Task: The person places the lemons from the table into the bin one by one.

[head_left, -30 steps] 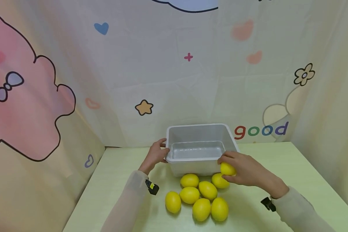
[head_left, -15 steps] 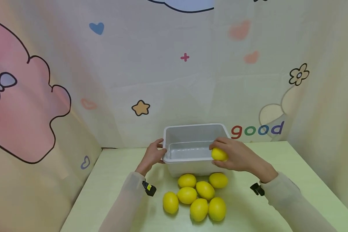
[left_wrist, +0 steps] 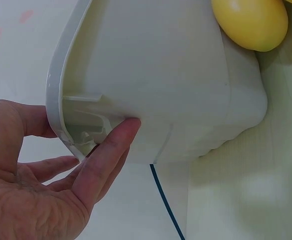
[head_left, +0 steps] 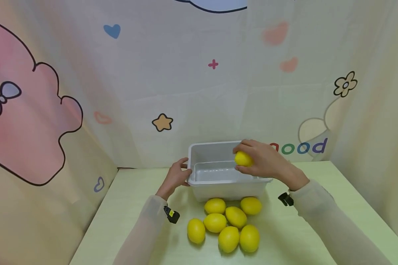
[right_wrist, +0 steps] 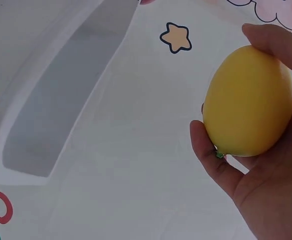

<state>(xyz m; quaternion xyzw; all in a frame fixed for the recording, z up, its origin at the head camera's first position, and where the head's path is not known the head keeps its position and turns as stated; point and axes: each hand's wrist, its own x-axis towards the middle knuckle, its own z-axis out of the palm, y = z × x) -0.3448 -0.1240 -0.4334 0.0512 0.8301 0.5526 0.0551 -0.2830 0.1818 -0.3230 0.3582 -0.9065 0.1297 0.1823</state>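
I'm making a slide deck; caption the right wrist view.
The right hand grips a yellow lemon, with a pale bin and printed star visible.

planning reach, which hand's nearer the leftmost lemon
Left: the left hand grips the box beyond the leftmost lemon; the right hand is farther, over the box's right half.

- Seven lemons (head_left: 236, 217) lay on the counter (head_left: 126, 198).
- One lemon (head_left: 243, 158) sat in the right grip (head_left: 266, 159).
- One bin (head_left: 227, 190) stood there.
- Two grips (head_left: 176, 174) showed.
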